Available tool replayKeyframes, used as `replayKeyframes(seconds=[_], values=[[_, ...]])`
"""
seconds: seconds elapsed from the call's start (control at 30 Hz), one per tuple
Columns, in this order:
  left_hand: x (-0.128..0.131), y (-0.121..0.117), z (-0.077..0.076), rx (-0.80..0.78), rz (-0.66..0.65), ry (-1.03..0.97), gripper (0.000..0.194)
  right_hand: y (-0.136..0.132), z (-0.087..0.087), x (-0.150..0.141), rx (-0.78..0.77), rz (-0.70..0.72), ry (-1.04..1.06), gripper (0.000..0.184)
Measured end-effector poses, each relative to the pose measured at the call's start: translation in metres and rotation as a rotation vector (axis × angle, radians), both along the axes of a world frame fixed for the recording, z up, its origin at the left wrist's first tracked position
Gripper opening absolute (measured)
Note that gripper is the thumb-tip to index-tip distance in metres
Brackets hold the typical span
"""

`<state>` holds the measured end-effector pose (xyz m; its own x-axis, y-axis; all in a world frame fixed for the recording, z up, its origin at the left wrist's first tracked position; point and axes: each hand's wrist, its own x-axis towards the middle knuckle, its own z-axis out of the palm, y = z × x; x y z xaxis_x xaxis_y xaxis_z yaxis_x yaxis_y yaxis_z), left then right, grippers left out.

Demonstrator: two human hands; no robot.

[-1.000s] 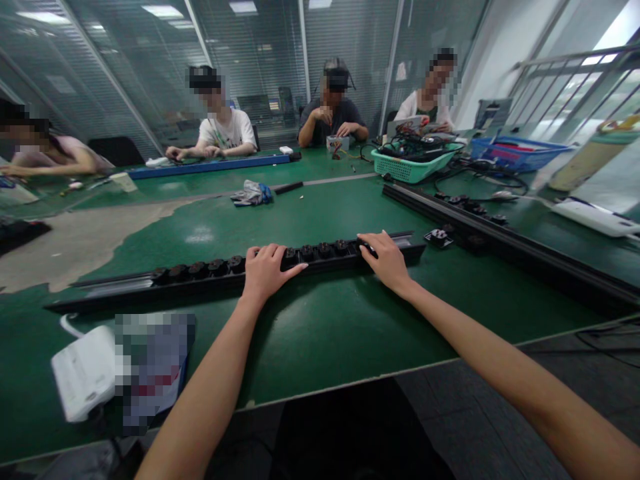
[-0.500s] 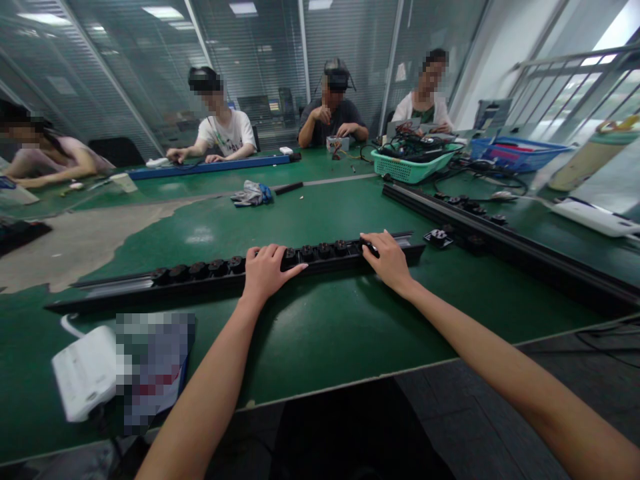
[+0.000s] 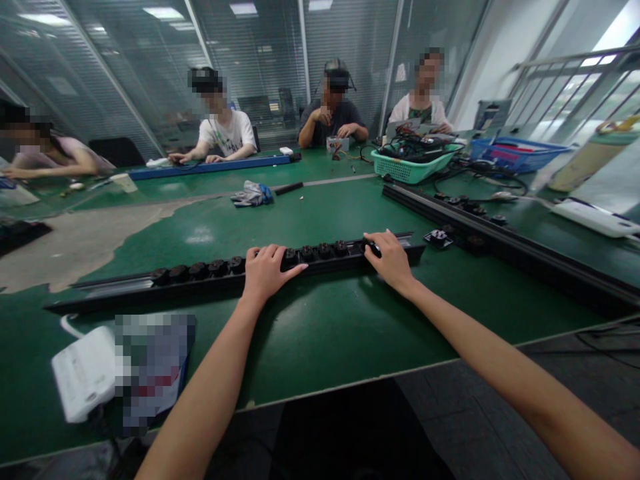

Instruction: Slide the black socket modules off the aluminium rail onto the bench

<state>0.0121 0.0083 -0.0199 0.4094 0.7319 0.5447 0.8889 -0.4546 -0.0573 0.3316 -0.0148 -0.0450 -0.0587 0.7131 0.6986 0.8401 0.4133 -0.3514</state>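
Note:
A long black rail (image 3: 215,289) lies across the table in front of me, holding a row of round black modules (image 3: 199,269) that look like sockets. My left hand (image 3: 266,272) is laid over the rail's middle, fingers curled over its far side and thumb stretched along the near edge. Towards the rail's right end, my right hand (image 3: 389,259) has thumb and fingers closed around a black module (image 3: 371,245), mostly hidden by the fingers. Between the hands several modules stay in the channel, with a gap before the held one.
Right of the rail lies a loose module (image 3: 439,238), beside a second long black rail (image 3: 480,233). A green basket (image 3: 410,170) of cables, a blue basket (image 3: 520,157) and grey gloves (image 3: 251,194) lie farther back. A white box (image 3: 83,373) is front left. Several people sit opposite.
My right hand has shifted slightly right along the rail, and the gap beside the held module looks a little wider. My left hand has kept its place.

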Motion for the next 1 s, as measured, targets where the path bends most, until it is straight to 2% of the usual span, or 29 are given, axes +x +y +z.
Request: replayKeyframes(seconds=[0.63, 1.0], values=[[-0.001, 0.001, -0.001, -0.005, -0.009, -0.015, 0.064, 0.000, 0.002, 0.002, -0.036, 0.016, 0.015, 0.029], [0.000, 0.001, -0.001, 0.011, -0.001, 0.008, 0.064, -0.001, 0.003, 0.014, -0.030, -0.043, 0.051, 0.025]])
